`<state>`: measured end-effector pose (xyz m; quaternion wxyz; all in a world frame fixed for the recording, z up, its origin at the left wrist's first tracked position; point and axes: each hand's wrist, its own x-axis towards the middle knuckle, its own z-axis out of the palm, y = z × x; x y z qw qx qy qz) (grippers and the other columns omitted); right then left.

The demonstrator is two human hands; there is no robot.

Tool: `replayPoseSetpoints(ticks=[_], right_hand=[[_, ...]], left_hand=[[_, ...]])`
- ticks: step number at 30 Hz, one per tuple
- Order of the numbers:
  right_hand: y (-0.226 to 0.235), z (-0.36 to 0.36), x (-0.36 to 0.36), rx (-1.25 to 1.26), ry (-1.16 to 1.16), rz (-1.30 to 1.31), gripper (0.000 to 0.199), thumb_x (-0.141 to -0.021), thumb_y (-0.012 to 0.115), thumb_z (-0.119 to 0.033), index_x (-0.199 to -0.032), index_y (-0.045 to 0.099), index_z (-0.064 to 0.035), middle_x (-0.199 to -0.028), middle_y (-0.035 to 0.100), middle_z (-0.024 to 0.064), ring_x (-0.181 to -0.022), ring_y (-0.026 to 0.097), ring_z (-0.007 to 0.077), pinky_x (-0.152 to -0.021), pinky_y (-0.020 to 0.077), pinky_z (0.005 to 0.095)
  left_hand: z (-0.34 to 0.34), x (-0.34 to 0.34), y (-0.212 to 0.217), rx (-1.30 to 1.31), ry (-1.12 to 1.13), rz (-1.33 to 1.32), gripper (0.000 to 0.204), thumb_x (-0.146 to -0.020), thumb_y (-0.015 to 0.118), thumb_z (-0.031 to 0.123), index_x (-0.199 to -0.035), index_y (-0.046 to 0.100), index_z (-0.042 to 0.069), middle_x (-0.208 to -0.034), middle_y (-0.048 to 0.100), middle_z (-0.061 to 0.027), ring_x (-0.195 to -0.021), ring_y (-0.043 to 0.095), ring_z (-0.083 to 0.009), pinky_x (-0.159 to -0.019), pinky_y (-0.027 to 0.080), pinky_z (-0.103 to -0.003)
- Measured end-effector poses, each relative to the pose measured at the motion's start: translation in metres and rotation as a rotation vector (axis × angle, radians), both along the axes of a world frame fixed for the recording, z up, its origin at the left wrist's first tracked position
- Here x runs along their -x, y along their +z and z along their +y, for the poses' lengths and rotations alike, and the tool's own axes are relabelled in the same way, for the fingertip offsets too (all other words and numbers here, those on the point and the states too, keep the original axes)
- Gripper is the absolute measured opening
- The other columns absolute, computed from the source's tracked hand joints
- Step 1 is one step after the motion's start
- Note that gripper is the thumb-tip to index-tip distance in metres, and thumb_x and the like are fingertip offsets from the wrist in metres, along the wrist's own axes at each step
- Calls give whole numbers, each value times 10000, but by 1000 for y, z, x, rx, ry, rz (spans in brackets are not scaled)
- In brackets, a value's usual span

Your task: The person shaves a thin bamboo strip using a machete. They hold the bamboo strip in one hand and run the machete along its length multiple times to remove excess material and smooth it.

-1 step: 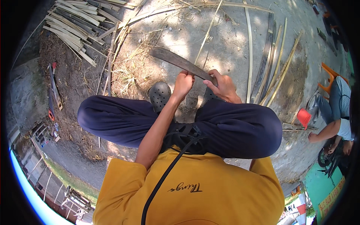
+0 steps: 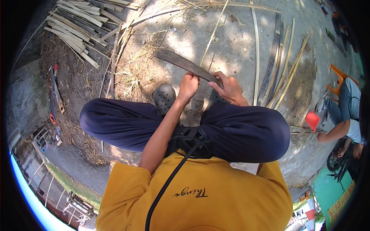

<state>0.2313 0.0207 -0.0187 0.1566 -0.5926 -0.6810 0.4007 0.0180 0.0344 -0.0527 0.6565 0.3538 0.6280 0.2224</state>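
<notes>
A long machete (image 2: 179, 61) with a dark, worn blade lies slantwise in front of my shins, its broad tip toward the far left. My right hand (image 2: 230, 89) is closed around its near end, thumb along the top; the handle is mostly hidden. Just left of it, my left hand (image 2: 188, 87) makes a fist against the blade's lower edge. What that fist holds, if anything, is hidden. A thin pale bamboo strip (image 2: 214, 32) runs from the far edge down to the blade and passes out of sight behind it.
Split bamboo strips (image 2: 73, 29) are heaped far left, and longer strips (image 2: 285, 65) lie at the right. A handsaw (image 2: 58, 92) rests on the left ground. At the right, another person (image 2: 343, 111) sits near a red bucket (image 2: 312, 120) and an orange chair (image 2: 339, 79).
My hands and the machete look the same. At the right, the other person's forearm has shifted slightly upward in the picture.
</notes>
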Motion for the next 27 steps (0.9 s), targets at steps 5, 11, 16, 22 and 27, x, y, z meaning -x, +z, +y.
replayPoseSetpoints(ticks=[5,11,16,22,27], right_hand=[[-4,10,2,43,-25,33,565,-1000,642,-552,-1077,716,3,-634,663,184,-622,697,379,-623,527,479],[-9,24,-5,22,-1,-84,492,-1041,613,-463,-991,722,14,-649,650,220,-607,669,404,-610,507,468],[-12,33,-14,-69,164,-197,604,-1040,566,-552,-918,721,19,-639,633,229,-636,658,433,-663,508,505],[-8,56,-19,16,59,-194,668,-1036,527,-615,-911,731,9,-657,662,241,-697,691,454,-697,550,518],[-4,39,-8,-79,236,-232,657,-1035,532,-610,-911,731,4,-664,666,240,-712,699,448,-701,548,528]], left_hand=[[-4,-12,4,-264,5,140,306,-1074,489,202,-932,630,-30,-814,672,-237,-786,681,-363,-728,502,-444],[-8,-19,25,-470,4,301,267,-1069,483,163,-932,613,-26,-801,648,-263,-754,647,-437,-695,475,-490],[-15,-15,27,-500,-65,423,237,-1067,491,139,-913,583,-16,-741,618,-260,-688,613,-478,-632,448,-508],[-25,-17,34,-460,-94,551,201,-1069,499,153,-952,577,9,-732,631,-262,-703,634,-506,-625,442,-572],[-19,-13,38,-484,-131,637,198,-1069,506,187,-969,573,30,-740,651,-271,-738,645,-523,-646,457,-609]])
